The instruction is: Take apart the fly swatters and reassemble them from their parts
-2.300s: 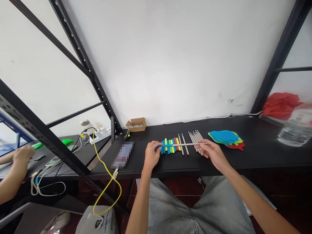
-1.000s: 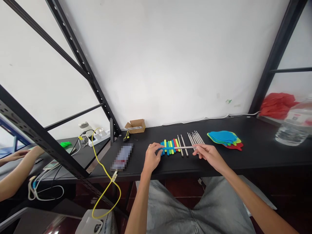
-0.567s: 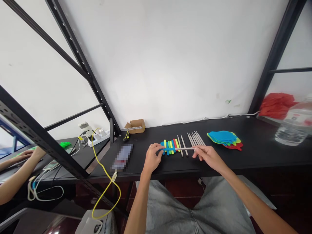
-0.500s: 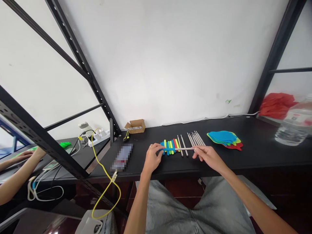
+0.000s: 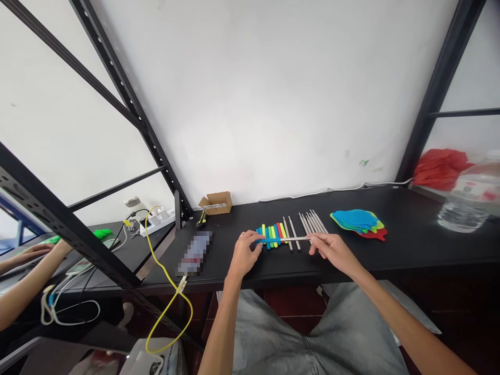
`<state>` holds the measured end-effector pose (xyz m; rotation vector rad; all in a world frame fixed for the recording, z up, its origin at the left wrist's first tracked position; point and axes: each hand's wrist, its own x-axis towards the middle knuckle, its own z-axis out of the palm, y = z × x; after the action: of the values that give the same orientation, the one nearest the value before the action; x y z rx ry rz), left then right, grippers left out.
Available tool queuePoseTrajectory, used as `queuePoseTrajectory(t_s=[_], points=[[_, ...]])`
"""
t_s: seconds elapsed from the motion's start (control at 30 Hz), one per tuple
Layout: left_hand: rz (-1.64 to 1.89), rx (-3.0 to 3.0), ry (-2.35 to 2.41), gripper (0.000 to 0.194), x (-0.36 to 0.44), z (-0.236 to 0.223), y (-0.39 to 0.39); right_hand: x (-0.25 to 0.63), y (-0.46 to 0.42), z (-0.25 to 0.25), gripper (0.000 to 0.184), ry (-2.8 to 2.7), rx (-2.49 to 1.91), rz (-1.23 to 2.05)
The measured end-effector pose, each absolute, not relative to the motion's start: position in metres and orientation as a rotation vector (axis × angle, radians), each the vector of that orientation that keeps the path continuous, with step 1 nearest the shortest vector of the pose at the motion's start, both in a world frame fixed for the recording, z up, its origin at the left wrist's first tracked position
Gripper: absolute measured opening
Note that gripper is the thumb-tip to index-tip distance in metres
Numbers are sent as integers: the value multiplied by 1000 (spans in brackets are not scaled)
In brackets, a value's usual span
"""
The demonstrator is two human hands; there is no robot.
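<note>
My left hand (image 5: 242, 254) pinches the blue sleeve end of a thin metal rod (image 5: 294, 239) held crosswise just above the black table (image 5: 414, 239). At the rod's other end my right hand (image 5: 332, 251) grips it with closed fingers. Under the rod lies a row of coloured sleeves (image 5: 272, 235) in blue, green, yellow and red. Several bare metal rods (image 5: 311, 222) lie side by side just right of them.
A stack of flat coloured shapes (image 5: 359, 222) lies to the right. A water bottle (image 5: 464, 203) and red bag (image 5: 441, 167) stand far right. A small cardboard box (image 5: 216, 202) and a phone (image 5: 194, 252) on a yellow cable (image 5: 172, 291) are left. Another person's arm (image 5: 23, 281) works at the left table.
The rod held between both hands has slid further into the blue sleeve, and my right hand has come leftward toward the left. The other person's hand at the left has shifted.
</note>
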<state>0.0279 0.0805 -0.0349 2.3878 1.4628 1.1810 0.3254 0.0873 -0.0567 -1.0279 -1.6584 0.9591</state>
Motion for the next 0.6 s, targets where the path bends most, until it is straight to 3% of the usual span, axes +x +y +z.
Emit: queuePoseTrajectory(t_s=[0.33, 0.6], points=[[1100, 2436, 1429, 19, 29, -32, 82, 320, 84, -51, 42, -1647, -1052, 895], [1143, 2412, 1429, 24, 23, -34, 93, 357, 89, -28, 34, -1468, -1205, 413]])
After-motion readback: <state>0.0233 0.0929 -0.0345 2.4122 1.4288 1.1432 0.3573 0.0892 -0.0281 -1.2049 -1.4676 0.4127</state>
